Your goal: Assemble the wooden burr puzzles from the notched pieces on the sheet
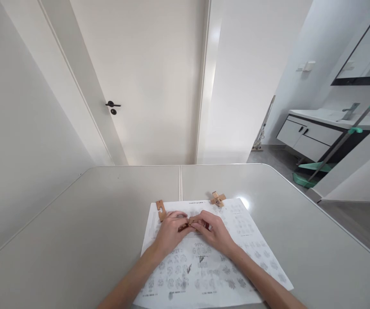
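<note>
Both hands meet over the upper middle of a printed white sheet, their fingertips together on a small brown wooden piece. My left hand has its fingers curled round the left side of the piece. From the right, my right hand pinches it between thumb and fingers. Most of the piece is hidden by the fingers, so its shape is unclear. Just beyond my left hand lies a flat brown notched wooden piece. A cross-shaped cluster of wooden pieces rests at the sheet's far edge.
The grey table carries the sheet; a seam runs across its far half. A white door with a black handle stands beyond. To the right are a washbasin cabinet, a green dustpan and a mop.
</note>
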`<state>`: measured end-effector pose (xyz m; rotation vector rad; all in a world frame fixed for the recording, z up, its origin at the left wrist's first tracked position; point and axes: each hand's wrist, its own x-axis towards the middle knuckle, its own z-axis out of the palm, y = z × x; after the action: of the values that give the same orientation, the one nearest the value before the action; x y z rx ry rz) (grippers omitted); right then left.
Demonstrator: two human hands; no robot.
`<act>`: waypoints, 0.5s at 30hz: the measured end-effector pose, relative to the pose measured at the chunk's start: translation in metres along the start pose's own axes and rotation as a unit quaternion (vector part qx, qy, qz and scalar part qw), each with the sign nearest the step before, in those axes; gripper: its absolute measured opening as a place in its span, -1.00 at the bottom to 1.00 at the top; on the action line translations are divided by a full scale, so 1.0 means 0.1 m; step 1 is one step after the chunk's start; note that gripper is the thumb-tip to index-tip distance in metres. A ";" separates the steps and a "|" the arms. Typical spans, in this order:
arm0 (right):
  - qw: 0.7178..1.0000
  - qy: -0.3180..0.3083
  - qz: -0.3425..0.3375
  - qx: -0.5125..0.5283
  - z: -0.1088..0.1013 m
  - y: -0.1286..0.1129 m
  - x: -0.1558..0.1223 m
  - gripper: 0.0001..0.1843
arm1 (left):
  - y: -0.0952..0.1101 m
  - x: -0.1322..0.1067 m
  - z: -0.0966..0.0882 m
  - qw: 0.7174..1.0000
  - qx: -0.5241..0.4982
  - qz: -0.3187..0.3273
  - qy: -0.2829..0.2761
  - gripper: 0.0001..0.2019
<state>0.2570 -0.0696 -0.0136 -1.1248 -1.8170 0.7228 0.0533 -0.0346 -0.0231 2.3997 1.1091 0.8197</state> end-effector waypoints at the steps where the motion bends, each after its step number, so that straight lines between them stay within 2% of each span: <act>1: 1.000 0.004 0.001 0.002 0.00 -0.02 0.00 -0.65 | -0.01 0.00 0.00 1.000 0.005 -0.005 -0.001 -0.77; 3: 0.999 0.031 0.010 0.010 -0.02 -0.05 0.00 -0.62 | -0.01 0.00 0.00 1.000 0.010 -0.014 -0.004 -0.76; 8: 0.986 0.143 0.070 0.049 -0.07 -0.08 0.04 -0.58 | 0.04 -0.01 -0.02 1.000 -0.005 -0.013 -0.012 -0.86; 13: 0.979 0.144 0.125 0.078 -0.02 0.07 0.06 -0.53 | 0.09 0.00 -0.04 1.000 0.013 0.012 -0.015 -0.74; 15: 0.976 0.143 0.139 0.092 -0.01 0.13 0.06 -0.50 | 0.08 0.00 -0.04 0.999 0.032 0.012 -0.012 -0.77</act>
<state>0.2616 -0.0584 -0.0215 -1.2986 -1.3396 0.8248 0.0554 -0.0396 -0.0155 2.4728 1.1155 0.7735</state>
